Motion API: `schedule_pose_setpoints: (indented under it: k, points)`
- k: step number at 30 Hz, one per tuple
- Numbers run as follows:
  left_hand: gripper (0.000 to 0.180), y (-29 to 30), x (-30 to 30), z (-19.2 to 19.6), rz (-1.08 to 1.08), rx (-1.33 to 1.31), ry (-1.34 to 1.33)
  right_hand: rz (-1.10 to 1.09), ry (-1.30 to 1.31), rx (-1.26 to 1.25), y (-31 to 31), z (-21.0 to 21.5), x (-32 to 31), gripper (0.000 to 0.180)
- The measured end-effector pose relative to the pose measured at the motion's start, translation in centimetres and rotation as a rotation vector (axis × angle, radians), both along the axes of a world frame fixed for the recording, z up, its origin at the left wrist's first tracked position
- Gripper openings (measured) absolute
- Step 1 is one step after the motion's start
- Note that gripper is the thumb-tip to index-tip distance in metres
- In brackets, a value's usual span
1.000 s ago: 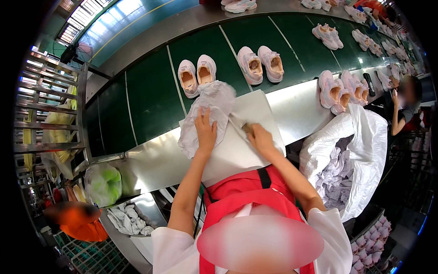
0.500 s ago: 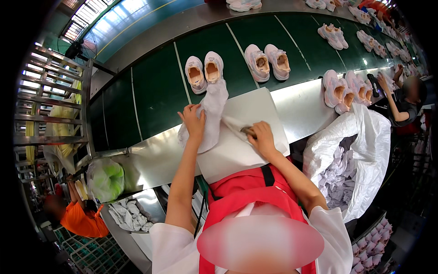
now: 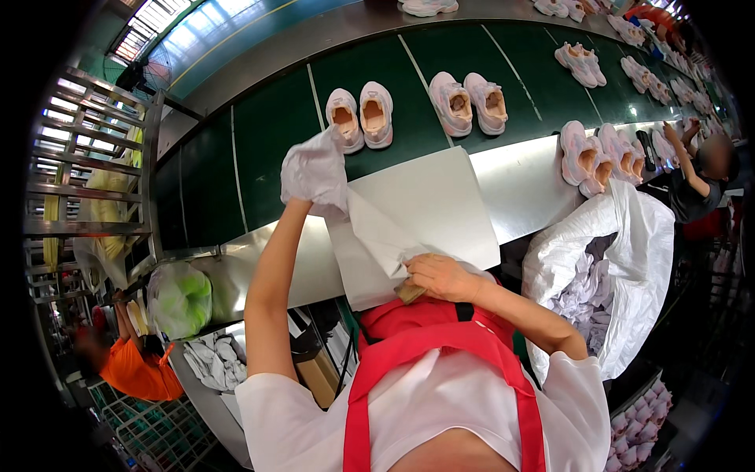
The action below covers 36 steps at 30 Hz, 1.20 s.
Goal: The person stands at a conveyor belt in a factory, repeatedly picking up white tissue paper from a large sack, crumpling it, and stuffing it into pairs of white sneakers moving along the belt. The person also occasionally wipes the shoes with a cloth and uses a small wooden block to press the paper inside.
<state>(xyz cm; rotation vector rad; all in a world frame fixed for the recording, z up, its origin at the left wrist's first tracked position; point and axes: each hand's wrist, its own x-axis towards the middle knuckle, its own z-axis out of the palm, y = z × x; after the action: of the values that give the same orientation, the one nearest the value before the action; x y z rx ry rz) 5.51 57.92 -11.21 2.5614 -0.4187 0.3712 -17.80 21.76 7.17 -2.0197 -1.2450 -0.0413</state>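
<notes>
Crumpled white paper point(image 3: 318, 169) is bunched over my left hand point(image 3: 302, 203), which holds it up beside the near pair of sneakers; the fingers are hidden beneath it. A stack of white paper sheets point(image 3: 440, 197) lies before me. From its left side a lifted paper sheet point(image 3: 377, 228) slants toward my right hand point(image 3: 442, 277), closed at the stack's near edge. That hand pinches the sheet's corner, with a small tan block point(image 3: 409, 293) under the fingers. Beyond the stack stand a pale pink left sneaker point(image 3: 344, 98) and its mate point(image 3: 376, 94), both with open tops.
Another sneaker pair point(image 3: 470, 79) stands to the right on the green conveyor belt point(image 3: 275, 141). More sneakers point(image 3: 586, 157) rest on the metal ledge point(image 3: 535, 185). A white sack point(image 3: 645, 267) of crumpled paper is at right, a green-filled plastic bag point(image 3: 179, 303) at left. Two co-workers are at the sides.
My left hand has moved left and up, now covered by the crumpled paper, which has left the sneaker. My right hand has drawn nearer my body with the sheet's corner and tan block.
</notes>
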Motion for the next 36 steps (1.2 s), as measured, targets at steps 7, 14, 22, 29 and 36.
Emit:
schedule_pose_setpoints:
  k: [7, 14, 22, 29, 36]
  points:
    - [0.036, -7.7, 4.7, 7.5, -0.291, -0.754, 0.589, 0.200, -0.032, 0.020, 1.5, 2.3, -0.9, 0.019]
    - [0.038, -19.4, -3.8, 11.5, -0.296, 0.290, 0.213, -0.036, 0.143, 0.196, 2.0, 5.4, -0.3, 0.034]
    - [0.039, -20.2, -8.9, 10.2, -0.256, 0.222, 0.324, -0.698, 0.585, 0.220, 0.5, 3.4, 2.9, 0.020]
    - [0.030, -15.0, -3.7, 14.0, -0.331, -0.054, 0.170, -1.089, 0.430, -0.004, -4.1, -2.1, 7.3, 0.022]
    - [0.025, -18.7, -11.7, 21.7, -0.508, -0.125, 0.175, -1.095, 0.437, -0.098, -3.6, -3.5, 8.0, 0.022]
